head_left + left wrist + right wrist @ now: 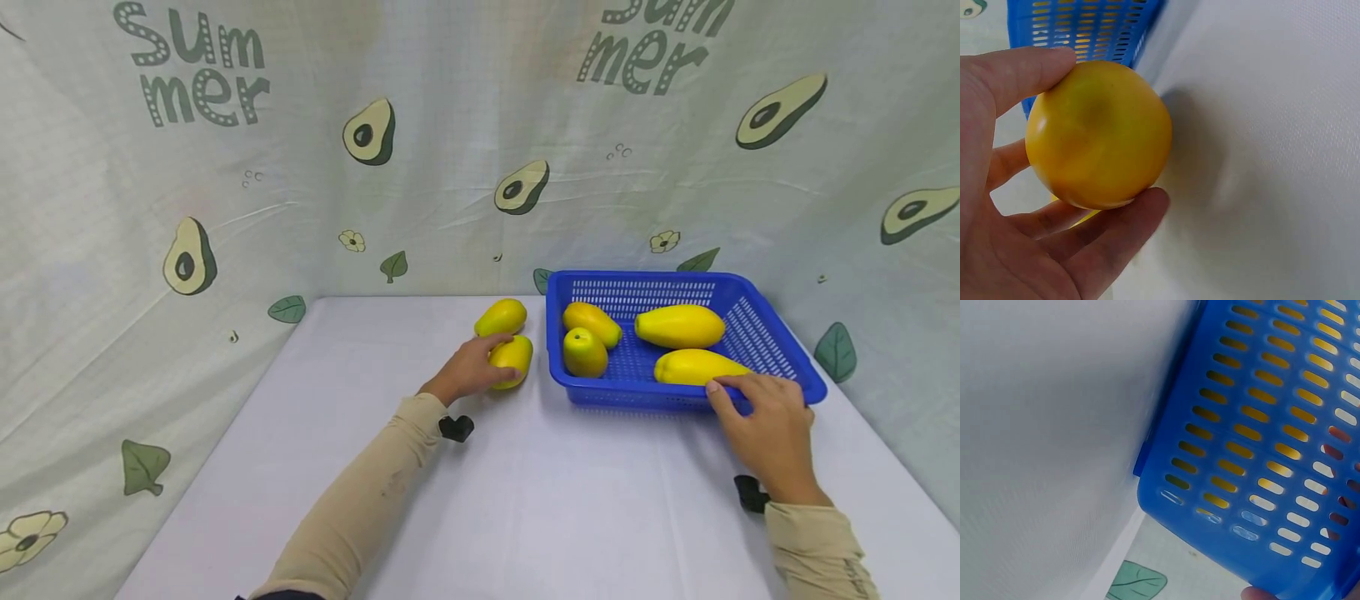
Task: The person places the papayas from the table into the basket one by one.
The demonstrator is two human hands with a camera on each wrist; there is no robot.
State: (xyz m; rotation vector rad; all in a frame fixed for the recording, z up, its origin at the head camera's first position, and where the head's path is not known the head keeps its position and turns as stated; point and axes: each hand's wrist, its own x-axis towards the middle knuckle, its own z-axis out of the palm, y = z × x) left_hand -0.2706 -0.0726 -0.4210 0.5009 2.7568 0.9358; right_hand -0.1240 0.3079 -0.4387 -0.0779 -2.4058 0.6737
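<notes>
My left hand (468, 368) grips a smooth yellow papaya (519, 353) on the table, left of the blue basket. In the left wrist view, the thumb and fingers spread around this papaya (1100, 137), its rounded end facing the camera. Just behind it lies another yellow papaya (501, 317). My right hand (772, 429) holds the front rim of the blue plastic basket (637, 395) near its right corner. Through the slots of the basket wall (1260, 437), parts of the fingers show on the inner side. Their tips are hidden in the head view.
Inside the basket lie two long yellow papayas, one at the back (681, 326) and one along the front (693, 367). Two smaller, greenish-yellow ones (585, 354) sit at its left end. A white cloth covers the table (600, 500); a curtain with printed avocados (450, 233) hangs behind.
</notes>
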